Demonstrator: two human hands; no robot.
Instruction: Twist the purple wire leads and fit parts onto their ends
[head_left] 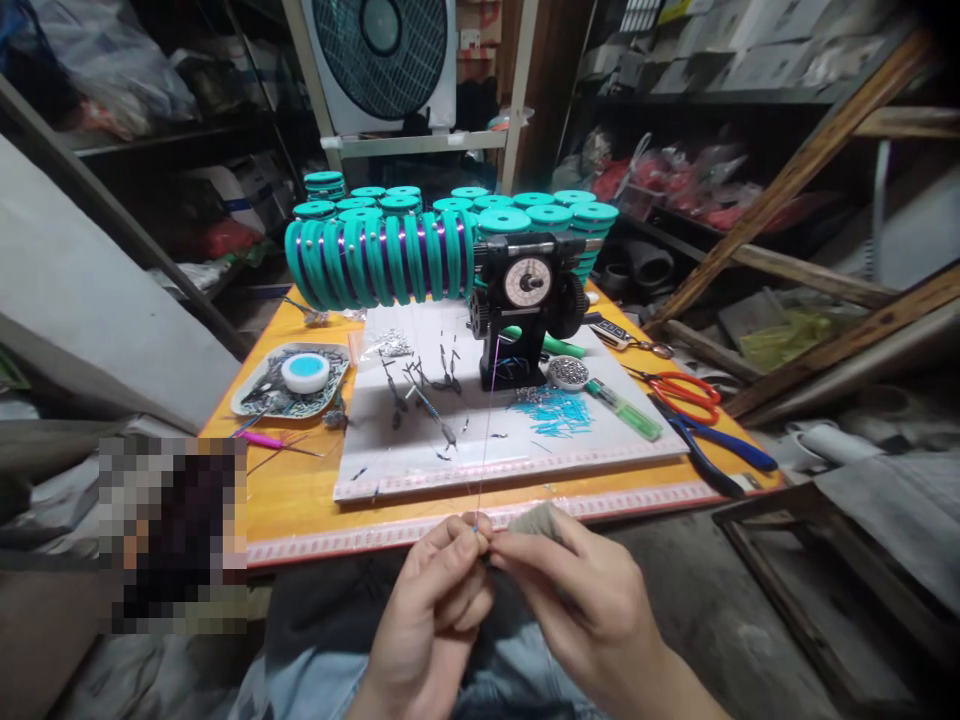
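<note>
A thin purple fishing line point(493, 385) runs down from a black winding device with a dial point(527, 283) to my fingertips at the table's front edge. My left hand point(441, 595) is closed, pinching the line where a tiny blue piece shows between thumb and forefinger. Right beside it, my right hand point(581, 590) is also closed, its thumb and forefinger pressed together against the left fingertips. What the right fingers pinch is too small and hidden to make out. Something greyish point(536, 520) shows behind the right forefinger.
Turquoise spools point(379, 260) sit in a row left of the device, with more stacked behind. A white board point(405, 465) bears small rigs and blue bits point(555, 412). Pliers point(712, 450), orange scissors point(686, 395), a green-handled cutter point(626, 408) and a tray point(330, 402) surround it.
</note>
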